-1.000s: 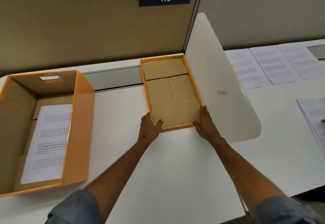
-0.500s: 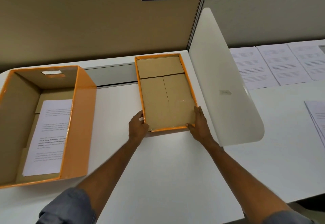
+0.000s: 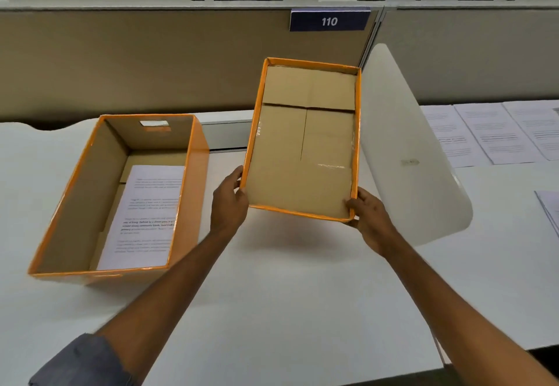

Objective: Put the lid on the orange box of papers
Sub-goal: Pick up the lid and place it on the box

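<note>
Both hands are closed on the near short edge of the lid (image 3: 305, 146): the left hand (image 3: 227, 201) grips the near-left corner and the right hand (image 3: 367, 219) the near-right corner, so it is off the desk (image 3: 287, 295) with its hollow side up and its long axis pointing away from the person. The orange box (image 3: 75, 204) with the papers (image 3: 145, 213) stands open to the left, just beside the left hand, its long axis almost parallel to the lid. I judge the lid must be turned over and carried left.
</note>
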Tool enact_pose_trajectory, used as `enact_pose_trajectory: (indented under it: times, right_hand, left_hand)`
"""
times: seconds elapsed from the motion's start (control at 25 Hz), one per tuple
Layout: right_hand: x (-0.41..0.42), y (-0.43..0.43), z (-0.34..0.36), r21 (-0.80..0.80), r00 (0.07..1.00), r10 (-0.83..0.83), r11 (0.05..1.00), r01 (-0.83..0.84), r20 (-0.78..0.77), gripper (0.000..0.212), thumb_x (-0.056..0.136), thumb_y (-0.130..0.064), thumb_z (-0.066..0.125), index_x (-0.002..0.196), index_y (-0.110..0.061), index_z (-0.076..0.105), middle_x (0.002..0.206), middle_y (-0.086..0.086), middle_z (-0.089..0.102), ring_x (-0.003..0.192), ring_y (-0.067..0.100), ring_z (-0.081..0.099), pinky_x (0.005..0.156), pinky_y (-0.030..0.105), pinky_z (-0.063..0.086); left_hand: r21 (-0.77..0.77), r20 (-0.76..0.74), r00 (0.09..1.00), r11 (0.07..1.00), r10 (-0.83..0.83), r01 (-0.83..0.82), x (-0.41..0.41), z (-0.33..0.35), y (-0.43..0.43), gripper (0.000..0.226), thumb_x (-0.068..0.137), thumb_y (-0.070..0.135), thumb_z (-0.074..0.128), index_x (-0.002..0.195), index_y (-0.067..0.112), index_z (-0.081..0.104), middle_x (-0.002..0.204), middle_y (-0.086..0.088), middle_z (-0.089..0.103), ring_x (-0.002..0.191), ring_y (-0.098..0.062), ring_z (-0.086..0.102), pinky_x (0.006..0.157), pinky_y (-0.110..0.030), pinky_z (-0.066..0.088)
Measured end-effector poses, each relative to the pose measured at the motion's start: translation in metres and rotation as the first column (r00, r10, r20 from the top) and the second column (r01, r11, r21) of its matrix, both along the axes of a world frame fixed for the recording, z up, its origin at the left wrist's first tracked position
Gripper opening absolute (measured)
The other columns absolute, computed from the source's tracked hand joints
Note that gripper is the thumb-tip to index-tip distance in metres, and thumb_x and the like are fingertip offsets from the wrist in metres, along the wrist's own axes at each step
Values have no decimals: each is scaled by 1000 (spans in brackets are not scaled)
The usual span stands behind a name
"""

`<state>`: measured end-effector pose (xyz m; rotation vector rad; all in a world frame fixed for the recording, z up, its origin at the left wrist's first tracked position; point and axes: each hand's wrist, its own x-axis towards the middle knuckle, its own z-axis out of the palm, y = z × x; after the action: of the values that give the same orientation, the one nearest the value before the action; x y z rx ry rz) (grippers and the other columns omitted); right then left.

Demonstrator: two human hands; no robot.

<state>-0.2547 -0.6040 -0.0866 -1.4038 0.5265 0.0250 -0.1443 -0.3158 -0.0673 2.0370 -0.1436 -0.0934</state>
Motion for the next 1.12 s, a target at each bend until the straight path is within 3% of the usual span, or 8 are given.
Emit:
enact_pose_trajectory:
  times: [0.12,0.28,0.52,0.6,0.68,0.8,0.92,1.12]
  right_hand:
    - [4,38,38,88,997,-5,996,-2,82,35,104,-15,54,136,-22,63,132,1,72,116,24,70,84,33,62]
    - [4,114,83,200,987,-73,979,43,141,41,104,-15,55,144,-12,56,135,4,69,115,25,70,85,34,63]
    - [-16,215,154,347,952,-133,937,31,274,49,100,-36,62,145,-17,57,144,5,65,122,26,70,91,38,62]
    - [-14,239,172,425,926,-172,905,14,336,58,96,-51,61,144,-18,57,146,5,63,131,28,64,99,45,59]
    - [-7,269,175,478,927,-205,878,33,313,67,95,-61,55,148,-19,52,154,5,56,138,28,58,107,53,53]
    - [2,329,154,473,983,-167,874,112,75,88,90,-68,54,159,-17,33,165,7,38,145,33,47,113,56,47]
    - [7,379,128,441,995,-93,893,96,-28,87,92,-66,51,162,-22,24,160,8,45,141,36,51,110,56,48]
    - [17,389,120,344,980,-172,930,128,101,44,97,-39,64,137,-26,53,139,10,67,118,34,69,84,48,64]
  left_hand:
    - [272,400,912,962,-92,-22,-10,20,31,58,106,34,42,157,9,30,166,-7,29,156,-23,23,127,-43,21]
    - [719,616,446,695,-649,18,-25,41,79,75,101,47,51,159,8,24,169,-10,20,158,-26,14,128,-48,10]
    - [596,780,217,802,-587,25,-12,113,157,51,90,0,66,137,18,60,141,-5,65,129,-26,62,111,-51,45]
    - [388,881,281,921,-382,35,-16,138,176,38,93,6,67,128,18,64,124,-6,75,110,-25,72,93,-44,56]
    - [43,870,492,999,-32,-10,-29,163,190,27,98,13,63,124,14,63,108,-6,77,91,-21,71,77,-29,56]
    - [-440,459,833,894,308,-89,-51,182,209,30,96,28,65,124,18,58,107,12,66,91,-3,61,77,-6,47]
    - [-626,44,948,748,315,-219,-75,172,230,44,90,42,69,128,37,46,126,18,62,109,-8,64,90,-24,55]
    - [-631,-22,977,755,210,-177,-83,126,277,95,81,33,81,146,57,17,152,6,47,127,-15,59,86,-29,60]
